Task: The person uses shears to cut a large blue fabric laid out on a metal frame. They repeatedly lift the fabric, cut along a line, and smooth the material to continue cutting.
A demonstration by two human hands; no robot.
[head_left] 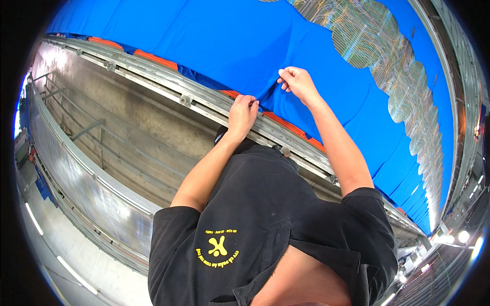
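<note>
A wide sheet of blue fabric (229,46) lies stretched over a long table, its near edge loose and wavy. My left hand (243,116) is at that edge, over the metal rail, with its fingers closed on the blue cloth. To the right and farther in, my right hand (298,84) is held over the fabric with thumb and fingers pinched together. Whatever is in that pinch is too small to make out. Creases in the cloth run between the two hands. Orange strips (291,127) show beneath the fabric's edge.
A long metal rail (153,76) with bolts runs along the table's near side, close to my body. Scalloped, multicoloured patterned material (372,46) lies along the far part of the blue sheet. At left stands a metal-framed structure (97,183). Lights (463,236) glow at the lower right.
</note>
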